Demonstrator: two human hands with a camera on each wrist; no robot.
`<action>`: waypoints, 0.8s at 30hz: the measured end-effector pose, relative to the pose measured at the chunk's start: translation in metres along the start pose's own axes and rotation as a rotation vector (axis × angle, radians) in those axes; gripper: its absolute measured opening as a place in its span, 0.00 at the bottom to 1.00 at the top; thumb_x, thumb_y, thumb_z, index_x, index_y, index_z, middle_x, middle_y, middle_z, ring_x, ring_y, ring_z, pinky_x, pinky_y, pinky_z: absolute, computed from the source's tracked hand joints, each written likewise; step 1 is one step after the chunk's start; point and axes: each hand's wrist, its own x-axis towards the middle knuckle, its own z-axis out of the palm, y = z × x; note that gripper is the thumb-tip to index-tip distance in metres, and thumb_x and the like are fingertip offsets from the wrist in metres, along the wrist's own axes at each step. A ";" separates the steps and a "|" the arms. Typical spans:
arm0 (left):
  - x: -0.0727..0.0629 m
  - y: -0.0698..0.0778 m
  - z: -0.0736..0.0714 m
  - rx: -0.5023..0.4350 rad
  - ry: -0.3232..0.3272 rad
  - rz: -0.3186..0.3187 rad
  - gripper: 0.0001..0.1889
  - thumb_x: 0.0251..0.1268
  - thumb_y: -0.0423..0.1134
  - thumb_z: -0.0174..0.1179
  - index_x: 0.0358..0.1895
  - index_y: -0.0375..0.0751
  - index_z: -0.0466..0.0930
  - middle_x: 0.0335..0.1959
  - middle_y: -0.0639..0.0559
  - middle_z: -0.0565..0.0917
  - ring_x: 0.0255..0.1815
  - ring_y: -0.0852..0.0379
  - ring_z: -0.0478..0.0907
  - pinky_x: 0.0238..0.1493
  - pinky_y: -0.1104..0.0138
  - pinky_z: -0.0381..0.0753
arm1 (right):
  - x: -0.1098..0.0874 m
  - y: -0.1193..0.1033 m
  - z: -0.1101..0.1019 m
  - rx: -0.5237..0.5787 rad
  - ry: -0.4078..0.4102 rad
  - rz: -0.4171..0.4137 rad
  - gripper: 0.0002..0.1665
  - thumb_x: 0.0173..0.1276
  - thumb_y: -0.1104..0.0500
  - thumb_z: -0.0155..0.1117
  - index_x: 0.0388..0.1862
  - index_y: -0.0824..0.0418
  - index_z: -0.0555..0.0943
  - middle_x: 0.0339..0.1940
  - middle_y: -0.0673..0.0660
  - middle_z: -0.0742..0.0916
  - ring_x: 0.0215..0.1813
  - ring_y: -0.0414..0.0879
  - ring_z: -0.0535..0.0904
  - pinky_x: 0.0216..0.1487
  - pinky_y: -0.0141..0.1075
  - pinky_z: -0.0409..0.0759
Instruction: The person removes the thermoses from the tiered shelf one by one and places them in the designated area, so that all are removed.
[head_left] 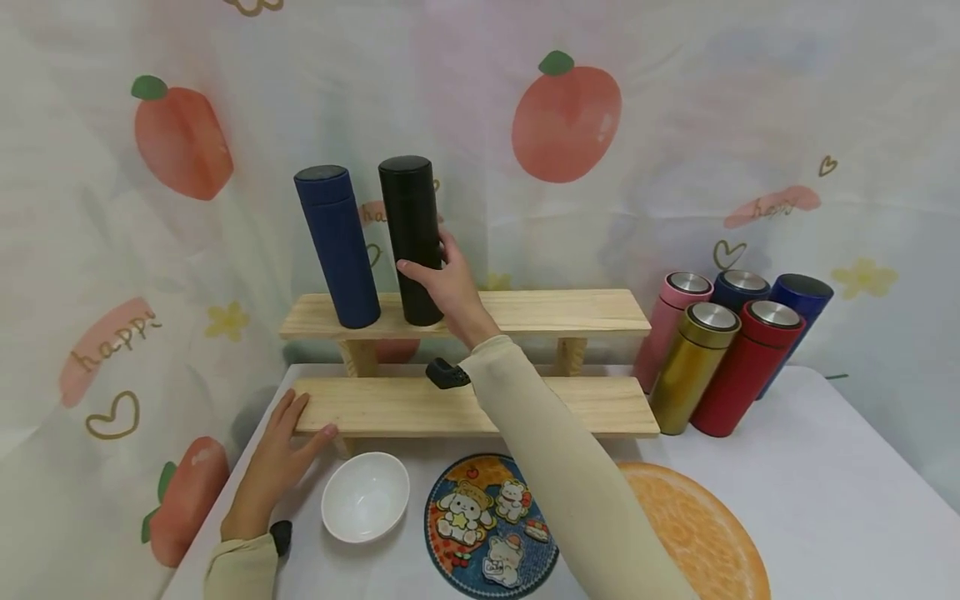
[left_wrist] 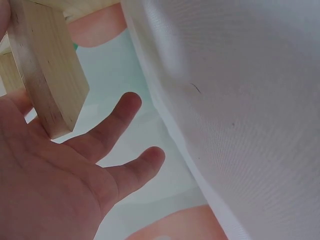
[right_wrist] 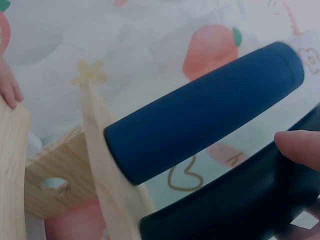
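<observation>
A black thermos bottle (head_left: pixel 410 242) stands upright on the upper board of a two-tier wooden rack (head_left: pixel 525 312). My right hand (head_left: pixel 453 287) grips its lower half, thumb in front and the other fingers mostly hidden behind it. Just left of it, a dark blue bottle (head_left: pixel 339 246) leans slightly on the same board; the right wrist view shows a gap between the two bottles. My left hand (head_left: pixel 277 458) rests at the left end of the lower board (head_left: pixel 480 406), thumb by the front edge. In the left wrist view, two fingers (left_wrist: pixel 142 172) stretch out straight past the wood.
Right of the rack stand several bottles: pink (head_left: pixel 663 329), gold (head_left: pixel 692 367), red (head_left: pixel 747 367) and blue ones. In front are a white bowl (head_left: pixel 366 497), a round cartoon mat (head_left: pixel 487 525) and an orange-slice mat (head_left: pixel 697 525), partly behind my right sleeve. A patterned curtain (head_left: pixel 480 108) hangs behind.
</observation>
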 end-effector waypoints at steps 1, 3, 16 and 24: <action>0.001 0.000 0.001 -0.002 -0.003 0.000 0.49 0.78 0.60 0.63 0.85 0.32 0.51 0.88 0.31 0.41 0.86 0.26 0.41 0.79 0.31 0.47 | 0.000 0.001 -0.002 0.000 0.005 0.001 0.48 0.75 0.56 0.72 0.87 0.51 0.60 0.83 0.59 0.69 0.77 0.58 0.70 0.78 0.61 0.65; 0.001 0.001 0.003 -0.002 -0.002 0.007 0.49 0.78 0.60 0.63 0.85 0.32 0.51 0.88 0.31 0.41 0.86 0.26 0.42 0.79 0.31 0.47 | 0.000 0.003 -0.004 -0.002 0.011 0.001 0.47 0.75 0.56 0.73 0.87 0.51 0.61 0.83 0.59 0.69 0.77 0.59 0.70 0.78 0.61 0.65; -0.004 0.004 0.001 0.003 -0.011 -0.005 0.51 0.77 0.64 0.61 0.86 0.33 0.50 0.88 0.33 0.40 0.86 0.27 0.41 0.78 0.30 0.47 | -0.013 0.001 -0.012 0.022 0.013 -0.050 0.48 0.71 0.60 0.77 0.86 0.52 0.65 0.81 0.58 0.73 0.77 0.56 0.70 0.77 0.62 0.67; -0.003 0.000 0.000 -0.001 -0.014 0.008 0.52 0.77 0.64 0.62 0.86 0.32 0.49 0.88 0.32 0.40 0.86 0.26 0.40 0.78 0.29 0.47 | -0.029 -0.002 -0.019 0.027 0.027 -0.062 0.48 0.69 0.58 0.78 0.85 0.52 0.68 0.79 0.57 0.74 0.78 0.55 0.69 0.76 0.63 0.68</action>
